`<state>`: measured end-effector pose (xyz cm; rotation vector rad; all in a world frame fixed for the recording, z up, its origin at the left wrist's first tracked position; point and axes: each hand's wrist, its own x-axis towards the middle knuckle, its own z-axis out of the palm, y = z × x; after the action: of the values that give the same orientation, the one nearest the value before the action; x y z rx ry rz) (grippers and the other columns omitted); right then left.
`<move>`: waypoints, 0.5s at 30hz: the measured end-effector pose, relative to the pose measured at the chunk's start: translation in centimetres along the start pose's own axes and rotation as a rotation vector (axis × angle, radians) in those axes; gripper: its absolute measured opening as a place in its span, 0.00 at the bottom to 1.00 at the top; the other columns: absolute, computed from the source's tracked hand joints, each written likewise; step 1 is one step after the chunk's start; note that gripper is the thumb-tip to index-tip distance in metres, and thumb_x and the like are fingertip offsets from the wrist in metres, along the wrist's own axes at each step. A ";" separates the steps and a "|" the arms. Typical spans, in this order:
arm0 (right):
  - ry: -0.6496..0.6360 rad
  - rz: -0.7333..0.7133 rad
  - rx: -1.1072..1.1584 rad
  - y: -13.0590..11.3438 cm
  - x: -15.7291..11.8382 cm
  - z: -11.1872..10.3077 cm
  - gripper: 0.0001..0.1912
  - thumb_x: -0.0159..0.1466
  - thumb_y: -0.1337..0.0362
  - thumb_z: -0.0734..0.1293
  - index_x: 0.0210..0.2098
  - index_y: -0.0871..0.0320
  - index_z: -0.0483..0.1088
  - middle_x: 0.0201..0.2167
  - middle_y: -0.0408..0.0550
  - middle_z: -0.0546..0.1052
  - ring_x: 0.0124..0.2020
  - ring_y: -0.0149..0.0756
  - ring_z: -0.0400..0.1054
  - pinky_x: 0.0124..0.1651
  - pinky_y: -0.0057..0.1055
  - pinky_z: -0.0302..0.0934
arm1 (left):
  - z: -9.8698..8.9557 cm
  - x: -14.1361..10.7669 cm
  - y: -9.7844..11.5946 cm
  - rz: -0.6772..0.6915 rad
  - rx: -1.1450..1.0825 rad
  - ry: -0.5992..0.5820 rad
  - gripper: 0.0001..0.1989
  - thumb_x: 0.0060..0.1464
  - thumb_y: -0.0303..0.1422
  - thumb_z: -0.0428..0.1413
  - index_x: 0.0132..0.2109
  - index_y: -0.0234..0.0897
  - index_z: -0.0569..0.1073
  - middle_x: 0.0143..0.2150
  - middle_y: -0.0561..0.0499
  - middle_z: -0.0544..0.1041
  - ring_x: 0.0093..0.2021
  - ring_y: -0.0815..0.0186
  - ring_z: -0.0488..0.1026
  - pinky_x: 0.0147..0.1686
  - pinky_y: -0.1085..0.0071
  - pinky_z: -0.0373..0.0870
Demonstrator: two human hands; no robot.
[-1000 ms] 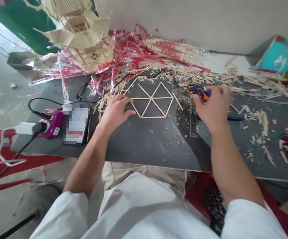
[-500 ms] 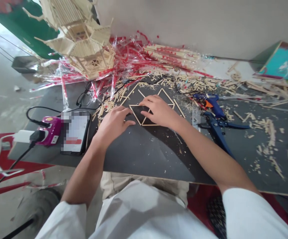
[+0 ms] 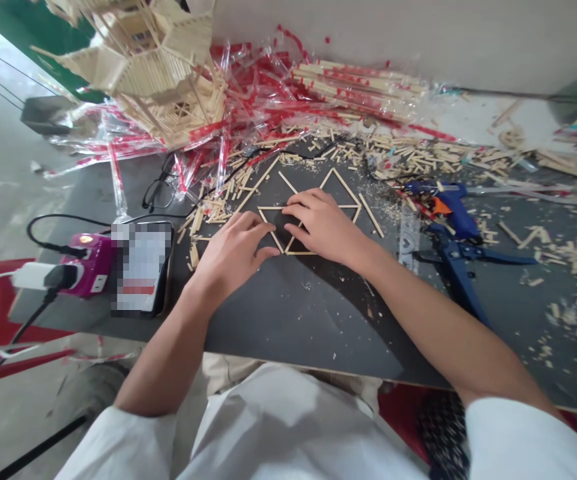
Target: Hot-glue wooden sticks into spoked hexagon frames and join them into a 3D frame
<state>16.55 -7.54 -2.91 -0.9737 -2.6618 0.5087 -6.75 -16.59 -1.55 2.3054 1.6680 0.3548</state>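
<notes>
Head view — clear packets [image 3: 393,85] of sticks [image 3: 326,75], left hand [image 3: 226,260] and right hand [image 3: 326,227] at stick frame [image 3: 346,186], fingers [image 3: 302,212] apart

one head-worn camera looks forward and down at the nearby table [image 3: 273,317]

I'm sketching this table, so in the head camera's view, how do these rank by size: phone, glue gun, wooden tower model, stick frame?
1. Wooden tower model, cut off by the picture's top edge
2. Stick frame, by outline, partly hidden
3. Phone
4. Glue gun
</notes>
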 end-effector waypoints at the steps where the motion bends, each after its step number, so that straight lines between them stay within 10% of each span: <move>1: -0.002 0.002 -0.002 -0.1 0.0 0.0 0.19 0.80 0.64 0.65 0.63 0.61 0.83 0.64 0.65 0.81 0.67 0.62 0.67 0.72 0.61 0.65 | 0.0 0.0 0.1 -0.009 0.003 -0.005 0.20 0.74 0.41 0.65 0.66 0.39 0.83 0.59 0.39 0.83 0.62 0.44 0.79 0.64 0.48 0.80; 15: 0.018 0.021 -0.003 -0.2 0.0 0.4 0.19 0.80 0.64 0.66 0.64 0.60 0.82 0.64 0.64 0.80 0.68 0.62 0.66 0.72 0.60 0.63 | 0.3 0.1 0.3 -0.009 0.028 0.024 0.19 0.77 0.43 0.60 0.65 0.38 0.83 0.58 0.37 0.81 0.62 0.44 0.78 0.65 0.47 0.79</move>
<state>16.35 -7.79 -3.20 -1.0038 -2.6396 0.4976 -6.30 -16.57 -1.75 2.3215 1.7050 0.3604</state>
